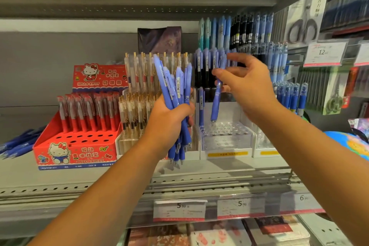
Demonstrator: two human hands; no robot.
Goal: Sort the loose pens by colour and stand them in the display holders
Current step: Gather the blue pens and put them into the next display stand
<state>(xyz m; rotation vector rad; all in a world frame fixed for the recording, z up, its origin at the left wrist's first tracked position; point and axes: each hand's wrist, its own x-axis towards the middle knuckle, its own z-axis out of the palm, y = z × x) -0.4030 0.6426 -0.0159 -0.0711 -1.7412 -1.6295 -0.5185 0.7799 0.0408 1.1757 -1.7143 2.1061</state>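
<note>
left hand (169, 118): fingers and thumb curled tight round a bundle of blue pens (176, 90), gripped at the lower barrels, tips down, clip ends fanned out above the fist; bundle is held in front of the clear gold-clip pens (139, 78) at shelf ctr. right hand (249, 88): thumb and fingers pinch a single blue pen (216, 104) at its upper half, forefinger raised apart from the rest – pen hangs tip down, slightly tilted, w/ tip just above the clear holder (225, 136); contact w/ the holder cannot be told. a standing pen (201, 106), also blue, sits upright at the holder's left side. to the left – red hello kitty box (75, 146) w/ red pens in its rear rows. loose blue pens (18, 144) lie flat on the shelf (60, 177) at far left. price tags (179, 209) are fixed along the shelf front edge
</note>
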